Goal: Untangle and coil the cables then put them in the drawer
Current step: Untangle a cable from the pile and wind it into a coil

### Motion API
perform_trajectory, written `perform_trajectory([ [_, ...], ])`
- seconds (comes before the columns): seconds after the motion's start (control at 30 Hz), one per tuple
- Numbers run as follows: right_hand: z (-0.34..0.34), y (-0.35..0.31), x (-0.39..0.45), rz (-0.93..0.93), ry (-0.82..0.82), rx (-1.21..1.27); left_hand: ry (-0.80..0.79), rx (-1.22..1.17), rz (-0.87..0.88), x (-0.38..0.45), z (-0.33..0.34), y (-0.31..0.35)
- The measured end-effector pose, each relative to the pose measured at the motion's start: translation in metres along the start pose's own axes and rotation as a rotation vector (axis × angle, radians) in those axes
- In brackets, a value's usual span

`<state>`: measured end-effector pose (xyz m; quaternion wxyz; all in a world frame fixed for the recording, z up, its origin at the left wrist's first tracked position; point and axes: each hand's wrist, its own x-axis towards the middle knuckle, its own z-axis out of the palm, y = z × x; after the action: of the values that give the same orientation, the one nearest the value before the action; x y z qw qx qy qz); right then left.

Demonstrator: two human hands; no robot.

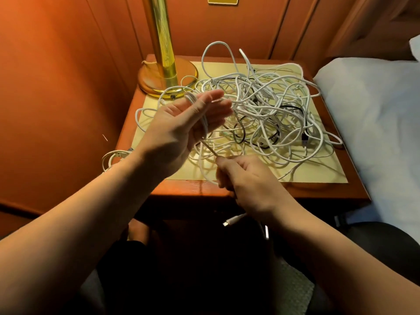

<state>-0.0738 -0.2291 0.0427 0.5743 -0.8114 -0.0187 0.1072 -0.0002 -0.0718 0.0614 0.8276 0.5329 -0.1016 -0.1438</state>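
Wooden nightstand point(322, 192) stood against panelled wall, brass lamp point(167, 76) at rear corner. Cable tangle point(268, 105), mostly white, lay beside lamp, toward bed point(375, 114). Left hand point(188, 119) raised before lamp, fingers straight, white cable point(204, 123) looped around palm. Right hand point(247, 178) nearer viewer than lamp, fingers clamped on same cable.

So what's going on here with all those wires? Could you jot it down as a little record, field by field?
place: bedside table beside a bed
lamp: brass lamp base at the table's back left
pile: tangle of cables, mostly white, a few black
left hand: left hand raised, fingers straight, white cable looped around it
right hand: right hand grips the same cable, pulled taut
drawer: not visible
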Motion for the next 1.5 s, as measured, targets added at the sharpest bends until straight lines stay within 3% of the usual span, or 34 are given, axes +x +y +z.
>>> perform_trajectory([
  [0.07,-0.002,-0.005,-0.005,-0.133,0.090,-0.086,-0.014,0.168,0.013,0.001,-0.007,0.004],
  [0.2,-0.006,-0.004,-0.006,-0.284,0.250,-0.252,-0.191,0.577,0.026,-0.005,-0.002,0.002],
  [0.37,-0.013,-0.003,-0.005,-0.490,0.299,-0.469,-0.304,0.827,0.061,-0.006,-0.003,0.003],
  [0.47,-0.020,-0.003,-0.003,-0.548,0.321,-0.513,-0.380,0.935,-0.070,-0.005,-0.008,0.015],
  [0.63,-0.024,-0.003,0.000,-0.475,0.251,-0.427,-0.552,0.800,-0.435,-0.002,-0.016,0.018],
  [0.8,-0.032,-0.001,0.013,0.042,-0.127,0.268,-0.651,0.463,-0.725,-0.002,-0.024,0.017],
  [0.9,-0.032,0.002,0.017,0.265,-0.316,0.394,-0.736,0.050,-0.761,0.002,-0.026,0.018],
  [0.97,-0.024,0.006,0.016,0.325,-0.355,0.402,-0.685,-0.218,-0.686,0.006,-0.025,0.020],
  [1.07,-0.010,0.009,0.016,0.347,-0.260,0.401,-0.365,-0.577,-0.593,0.005,-0.013,0.022],
  [1.13,-0.003,0.007,0.014,0.359,-0.273,0.414,-0.125,-0.701,-0.453,0.002,-0.005,0.018],
  [1.2,0.001,0.006,0.013,0.381,-0.322,0.424,-0.002,-0.704,-0.315,-0.001,0.005,0.015],
  [1.33,0.003,0.001,0.011,0.451,-0.394,0.390,0.109,-0.503,-0.173,-0.001,0.011,0.010],
  [1.4,0.000,-0.001,0.008,0.418,-0.423,0.362,0.137,-0.247,-0.090,0.003,0.003,0.004],
  [1.5,-0.010,-0.002,0.005,0.260,-0.490,0.356,0.059,0.280,0.125,0.003,-0.007,-0.003],
])
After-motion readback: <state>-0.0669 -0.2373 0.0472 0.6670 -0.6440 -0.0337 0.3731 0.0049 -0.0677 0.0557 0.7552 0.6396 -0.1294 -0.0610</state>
